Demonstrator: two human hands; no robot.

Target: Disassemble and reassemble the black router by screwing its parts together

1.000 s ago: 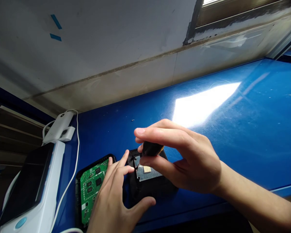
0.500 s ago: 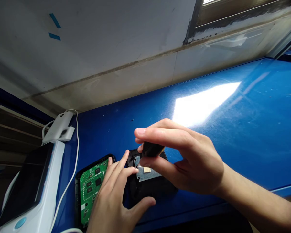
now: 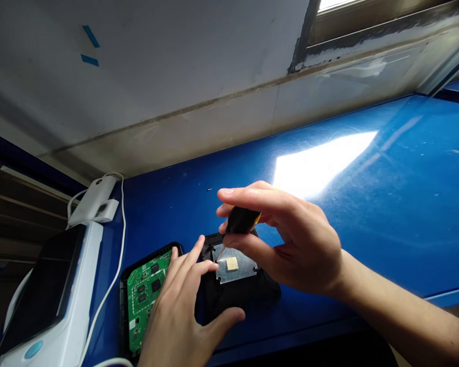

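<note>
My right hand (image 3: 290,239) grips the black and yellow handle of a screwdriver (image 3: 241,220). Its thin shaft slants down to the left corner area of a metal plate (image 3: 241,275), with the tip by my left index fingertip. The plate carries a small beige pad (image 3: 232,263) and lies in a black plastic housing (image 3: 245,302). My left hand (image 3: 183,306) has its fingers spread, the index fingertip at the plate's left edge and the thumb over the housing. Partly under that hand is a green circuit board (image 3: 143,290) in a black case half (image 3: 123,311).
A small screw (image 3: 209,189) lies on the blue table (image 3: 168,204) beyond the housing. To the left stand a white device with a dark screen (image 3: 42,280) and a white power adapter (image 3: 94,199), with a white cable (image 3: 110,285) running beside them. A wall borders the table's far side.
My right hand has tilted and shifted slightly, so the screwdriver shaft and more of the metal plate now show. My left hand stays nearly in place.
</note>
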